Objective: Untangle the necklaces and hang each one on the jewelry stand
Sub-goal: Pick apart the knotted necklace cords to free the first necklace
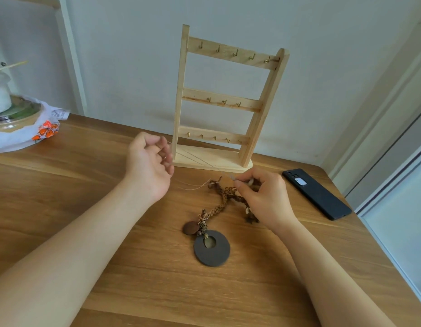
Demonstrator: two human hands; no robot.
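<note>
A tangle of brown braided necklaces [224,197] lies on the wooden table [86,185] in front of the jewelry stand [224,102]. A dark ring pendant [211,249] and a small brown wooden disc [190,227] lie at its near end. A thin pale cord [195,188] leads left out of the knot. My right hand [261,194] pinches the top of the tangle between thumb and fingers. Left of the stand's base, my left hand [149,161] is raised with its fingers curled, and it seems to pinch the thin cord's far end. All three hook rows on the stand are bare.
A black phone [316,194] lies face down at the right, near the table's edge. At the far left a lidded pot [13,114] stands on a white cloth with an orange print [45,131]. A wall stands close behind the stand.
</note>
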